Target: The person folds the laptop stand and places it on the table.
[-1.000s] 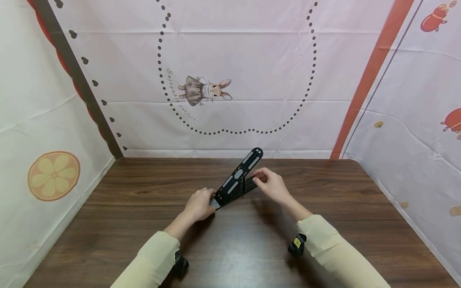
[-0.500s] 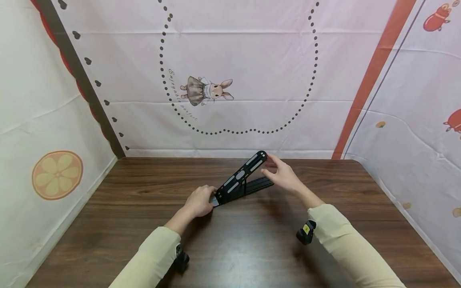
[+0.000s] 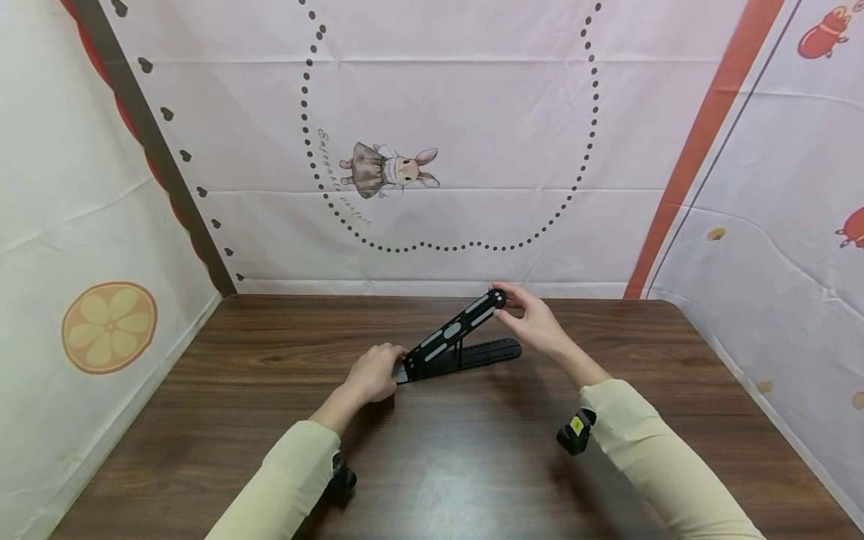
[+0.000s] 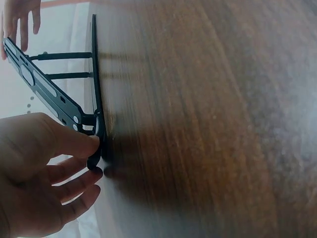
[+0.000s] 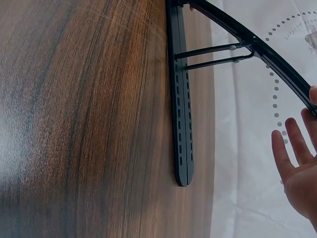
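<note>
A black folding stand (image 3: 438, 343) lies across the middle of the table, its hinged arm with grey pads tilted up. Its slotted base (image 5: 182, 119) rests flat on the wood. A thin wire prop (image 5: 213, 50) joins arm and base. My left hand (image 3: 373, 373) pinches the hinge end; in the left wrist view the thumb presses on top, with the other fingers below. My right hand (image 3: 536, 322) holds the raised arm's free tip between thumb and fingers. In the right wrist view that grip is partly cut off by the frame's edge.
The brown wooden table (image 3: 445, 465) meets a printed white cloth backdrop (image 3: 472, 135) behind, with more cloth at both sides. A small black device (image 3: 576, 432) hangs at the right sleeve cuff, another device (image 3: 340, 480) at the left.
My right hand has gone from the base's far end to the arm's tip and now grips it. The arm has come down a little, and the base has swung nearer level across the view.
</note>
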The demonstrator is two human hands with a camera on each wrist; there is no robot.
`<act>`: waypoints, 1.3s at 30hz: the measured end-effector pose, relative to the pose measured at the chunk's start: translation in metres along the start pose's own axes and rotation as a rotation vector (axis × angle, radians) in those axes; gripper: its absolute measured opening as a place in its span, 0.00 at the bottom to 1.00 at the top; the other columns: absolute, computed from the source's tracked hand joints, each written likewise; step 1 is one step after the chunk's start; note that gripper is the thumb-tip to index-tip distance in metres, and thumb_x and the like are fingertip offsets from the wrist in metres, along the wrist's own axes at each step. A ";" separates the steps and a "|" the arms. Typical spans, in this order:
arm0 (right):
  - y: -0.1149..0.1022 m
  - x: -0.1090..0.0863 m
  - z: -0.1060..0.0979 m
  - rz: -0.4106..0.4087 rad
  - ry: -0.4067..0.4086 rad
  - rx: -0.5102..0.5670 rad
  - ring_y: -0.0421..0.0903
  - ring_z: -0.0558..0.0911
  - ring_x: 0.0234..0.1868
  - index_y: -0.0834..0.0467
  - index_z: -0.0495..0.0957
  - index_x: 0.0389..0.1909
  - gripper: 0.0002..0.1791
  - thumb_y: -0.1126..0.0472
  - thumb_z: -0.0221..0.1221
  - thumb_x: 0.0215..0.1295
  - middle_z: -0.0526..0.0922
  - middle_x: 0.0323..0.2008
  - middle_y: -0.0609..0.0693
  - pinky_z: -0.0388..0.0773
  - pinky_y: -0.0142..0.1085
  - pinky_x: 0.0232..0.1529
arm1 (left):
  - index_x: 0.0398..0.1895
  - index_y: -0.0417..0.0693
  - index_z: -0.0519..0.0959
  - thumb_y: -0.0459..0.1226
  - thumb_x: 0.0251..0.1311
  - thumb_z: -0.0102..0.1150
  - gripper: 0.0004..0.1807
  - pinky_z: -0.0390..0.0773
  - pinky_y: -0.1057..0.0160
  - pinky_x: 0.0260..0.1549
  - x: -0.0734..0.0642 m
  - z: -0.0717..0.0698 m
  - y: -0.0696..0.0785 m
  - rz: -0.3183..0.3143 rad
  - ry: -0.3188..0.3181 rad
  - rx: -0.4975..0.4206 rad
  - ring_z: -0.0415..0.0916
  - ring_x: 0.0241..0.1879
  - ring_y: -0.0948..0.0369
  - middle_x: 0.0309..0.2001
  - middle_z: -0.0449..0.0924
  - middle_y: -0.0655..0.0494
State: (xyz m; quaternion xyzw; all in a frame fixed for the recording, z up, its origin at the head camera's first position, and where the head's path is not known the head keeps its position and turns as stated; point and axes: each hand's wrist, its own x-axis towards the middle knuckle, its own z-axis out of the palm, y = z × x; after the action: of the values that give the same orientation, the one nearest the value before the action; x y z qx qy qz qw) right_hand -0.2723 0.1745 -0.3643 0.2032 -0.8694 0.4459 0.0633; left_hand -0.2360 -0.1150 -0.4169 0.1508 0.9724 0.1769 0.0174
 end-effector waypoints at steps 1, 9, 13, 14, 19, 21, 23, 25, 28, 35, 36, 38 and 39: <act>0.000 0.000 0.000 0.002 0.002 0.014 0.54 0.73 0.58 0.53 0.65 0.63 0.27 0.62 0.57 0.63 0.68 0.62 0.54 0.73 0.46 0.53 | 0.53 0.46 0.75 0.22 0.43 0.55 0.28 0.73 0.52 0.45 0.000 0.000 -0.001 -0.001 0.008 0.002 0.71 0.50 0.50 0.48 0.76 0.50; -0.006 -0.001 -0.002 0.041 -0.004 0.069 0.55 0.72 0.58 0.56 0.66 0.62 0.27 0.64 0.58 0.62 0.69 0.61 0.56 0.72 0.47 0.53 | 0.46 0.46 0.79 0.35 0.49 0.64 0.18 0.74 0.52 0.42 -0.003 -0.004 -0.009 -0.061 0.045 -0.010 0.74 0.44 0.52 0.42 0.77 0.51; -0.008 -0.002 -0.003 0.052 -0.010 0.081 0.55 0.73 0.58 0.56 0.65 0.63 0.27 0.63 0.58 0.61 0.70 0.61 0.57 0.73 0.47 0.53 | 0.44 0.46 0.80 0.34 0.51 0.62 0.15 0.74 0.51 0.43 -0.003 -0.004 -0.009 -0.070 0.055 -0.013 0.73 0.45 0.51 0.42 0.77 0.51; -0.008 -0.003 -0.003 0.054 -0.011 0.085 0.55 0.73 0.58 0.56 0.65 0.63 0.27 0.63 0.58 0.61 0.70 0.60 0.57 0.73 0.47 0.52 | 0.44 0.46 0.80 0.34 0.51 0.62 0.15 0.74 0.51 0.43 -0.003 -0.004 -0.009 -0.071 0.059 -0.009 0.73 0.45 0.51 0.42 0.77 0.51; -0.004 -0.003 -0.003 0.052 -0.001 0.085 0.53 0.75 0.56 0.54 0.68 0.61 0.26 0.61 0.60 0.60 0.73 0.57 0.56 0.73 0.47 0.52 | 0.47 0.46 0.80 0.34 0.53 0.60 0.16 0.74 0.51 0.42 -0.001 -0.002 -0.010 -0.069 0.080 0.024 0.73 0.45 0.51 0.44 0.77 0.52; -0.004 -0.004 -0.003 0.043 0.004 0.079 0.53 0.75 0.55 0.55 0.68 0.60 0.26 0.61 0.60 0.60 0.75 0.56 0.56 0.73 0.47 0.51 | 0.48 0.46 0.79 0.33 0.53 0.60 0.16 0.75 0.51 0.42 0.000 -0.001 -0.012 -0.063 0.089 0.042 0.74 0.45 0.50 0.45 0.77 0.51; -0.004 -0.006 -0.003 0.035 0.007 0.066 0.53 0.76 0.54 0.56 0.69 0.60 0.25 0.61 0.59 0.61 0.75 0.55 0.57 0.74 0.47 0.51 | 0.48 0.46 0.79 0.33 0.53 0.60 0.17 0.75 0.51 0.41 0.002 0.000 -0.014 -0.060 0.101 0.064 0.74 0.45 0.49 0.46 0.77 0.51; -0.006 -0.007 -0.002 0.025 0.005 0.054 0.54 0.76 0.53 0.58 0.69 0.60 0.25 0.61 0.59 0.61 0.76 0.54 0.58 0.74 0.46 0.50 | 0.49 0.47 0.79 0.33 0.54 0.60 0.17 0.76 0.51 0.39 0.004 0.001 -0.015 -0.059 0.115 0.081 0.75 0.45 0.49 0.47 0.77 0.51; -0.015 -0.009 -0.003 0.021 -0.007 0.061 0.56 0.76 0.52 0.62 0.68 0.59 0.24 0.62 0.58 0.62 0.76 0.52 0.61 0.75 0.45 0.49 | 0.49 0.47 0.79 0.33 0.54 0.61 0.17 0.76 0.51 0.38 0.007 0.002 -0.017 -0.065 0.137 0.092 0.75 0.45 0.49 0.49 0.78 0.51; -0.036 -0.014 -0.004 0.044 0.001 0.121 0.59 0.76 0.52 0.67 0.67 0.57 0.24 0.66 0.59 0.60 0.75 0.51 0.65 0.74 0.50 0.50 | 0.49 0.48 0.79 0.31 0.54 0.60 0.18 0.77 0.51 0.37 0.012 0.002 -0.018 -0.088 0.181 0.097 0.75 0.46 0.48 0.51 0.78 0.51; -0.033 -0.013 -0.004 0.044 0.003 0.117 0.59 0.76 0.53 0.67 0.67 0.58 0.24 0.65 0.58 0.61 0.75 0.51 0.65 0.74 0.49 0.50 | 0.50 0.48 0.79 0.31 0.54 0.59 0.18 0.76 0.51 0.38 0.012 0.002 -0.017 -0.089 0.180 0.103 0.75 0.46 0.47 0.51 0.78 0.50; -0.025 -0.011 -0.001 0.047 0.009 0.110 0.58 0.76 0.53 0.66 0.66 0.58 0.25 0.64 0.58 0.61 0.74 0.52 0.63 0.75 0.48 0.49 | 0.50 0.47 0.79 0.32 0.54 0.60 0.18 0.76 0.51 0.40 0.012 0.004 -0.016 -0.085 0.178 0.114 0.74 0.47 0.47 0.50 0.78 0.49; -0.020 -0.010 0.000 0.052 0.012 0.106 0.57 0.76 0.53 0.64 0.66 0.59 0.25 0.63 0.59 0.61 0.74 0.52 0.62 0.75 0.47 0.49 | 0.50 0.47 0.79 0.32 0.54 0.60 0.18 0.76 0.51 0.41 0.013 0.004 -0.016 -0.082 0.180 0.116 0.74 0.47 0.47 0.50 0.78 0.49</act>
State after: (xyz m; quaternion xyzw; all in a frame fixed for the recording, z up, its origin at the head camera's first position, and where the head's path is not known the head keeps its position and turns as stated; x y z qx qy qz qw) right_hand -0.2554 0.1674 -0.3520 0.1811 -0.8492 0.4940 0.0459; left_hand -0.2522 -0.1239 -0.4263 0.0949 0.9841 0.1323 -0.0714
